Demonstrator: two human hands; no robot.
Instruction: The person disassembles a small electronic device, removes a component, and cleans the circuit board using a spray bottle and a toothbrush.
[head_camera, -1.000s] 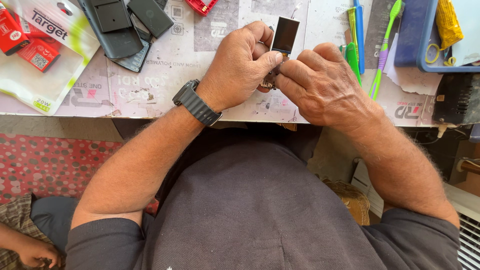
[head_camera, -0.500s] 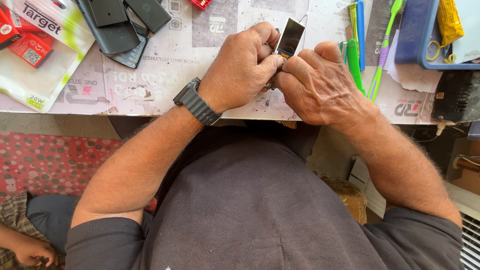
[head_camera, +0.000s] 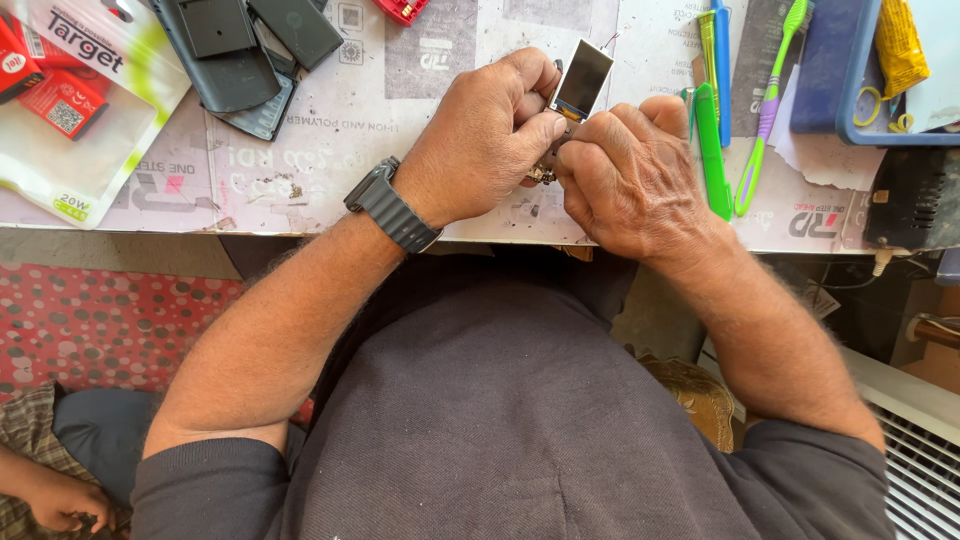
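A small rectangular display panel (head_camera: 583, 80) with a dark glass face stands tilted between my two hands above the paper-covered table (head_camera: 330, 150). My left hand (head_camera: 480, 140), a dark watch (head_camera: 392, 205) on its wrist, pinches the panel's lower left edge. My right hand (head_camera: 625, 180) closes on its lower edge, where a yellowish connector strip shows. A small metal part hangs beneath my fingers, too hidden to identify.
Dark phone covers (head_camera: 240, 50) lie at the upper left beside a plastic packet (head_camera: 80, 110) with red items. Green tweezers (head_camera: 712, 150), a green-purple toothbrush (head_camera: 765, 110) and a blue tray (head_camera: 850, 80) sit right. Another person's hand (head_camera: 60, 500) shows bottom left.
The display panel has tilted and shifted a little in my fingers; both hands stay closed on it in the same spot.
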